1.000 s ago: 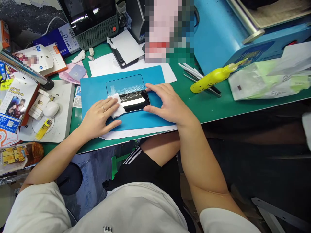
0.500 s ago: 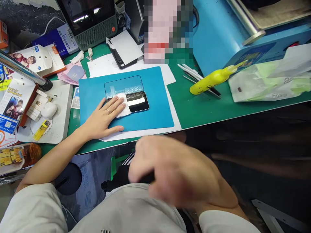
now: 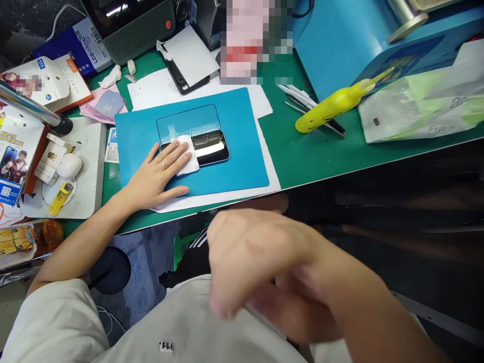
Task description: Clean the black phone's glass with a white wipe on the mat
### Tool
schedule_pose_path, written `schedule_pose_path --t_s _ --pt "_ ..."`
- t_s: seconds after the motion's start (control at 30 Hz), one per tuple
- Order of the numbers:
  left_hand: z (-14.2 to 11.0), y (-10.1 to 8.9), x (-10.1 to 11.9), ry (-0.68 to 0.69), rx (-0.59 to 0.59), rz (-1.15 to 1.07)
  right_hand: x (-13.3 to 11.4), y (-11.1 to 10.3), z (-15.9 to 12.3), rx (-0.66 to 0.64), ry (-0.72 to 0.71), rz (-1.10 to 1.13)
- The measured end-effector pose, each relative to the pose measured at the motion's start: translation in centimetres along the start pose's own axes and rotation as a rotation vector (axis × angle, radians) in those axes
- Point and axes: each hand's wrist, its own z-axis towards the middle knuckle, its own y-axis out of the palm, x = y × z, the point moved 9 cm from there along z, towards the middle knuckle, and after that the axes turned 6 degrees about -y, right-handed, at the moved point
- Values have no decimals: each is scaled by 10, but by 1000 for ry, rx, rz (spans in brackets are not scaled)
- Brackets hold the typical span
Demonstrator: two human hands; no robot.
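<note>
My left hand lies flat with its fingers stretched out, pressing on a white wipe. That wipe covers the left part of a phone with a dark, shiny screen. Just behind the phone is a clear, black-edged screen protector. Both rest on a blue mat. My right hand is raised in front of my chest, away from the table, bent at the wrist. Its fingers are blurred and mostly turned out of sight, so I cannot see whether anything is in them.
On the right lie a yellow squeeze bottle, several thin tools and a plastic packet. A blue machine stands behind them. At the left are boxes, a lighter and a metal pole. Another phone lies under white card.
My right hand has turned over at the wrist, its back now facing up more. My left hand stays on the wipe. The view has shifted slightly.
</note>
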Motion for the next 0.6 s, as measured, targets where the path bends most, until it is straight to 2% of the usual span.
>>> schedule_pose_path --t_s 0.07,0.13,0.2,0.27,0.33,0.4,0.6 --pt "0 -1 0 0 13 5 19 -24 31 105 -88 -25" --pt "1 -2 2 5 20 15 50 -46 64 190 -94 -53" --pt "3 -4 7 15 24 31 96 -71 83 328 97 -184" --pt "9 -6 15 32 21 45 127 -83 91 386 179 -285" --pt "18 -7 25 56 17 53 147 -85 91 385 203 -327" --pt "30 -6 35 87 14 55 155 -79 90 346 183 -371" --pt "64 4 51 123 40 45 151 -62 91 249 75 -535"
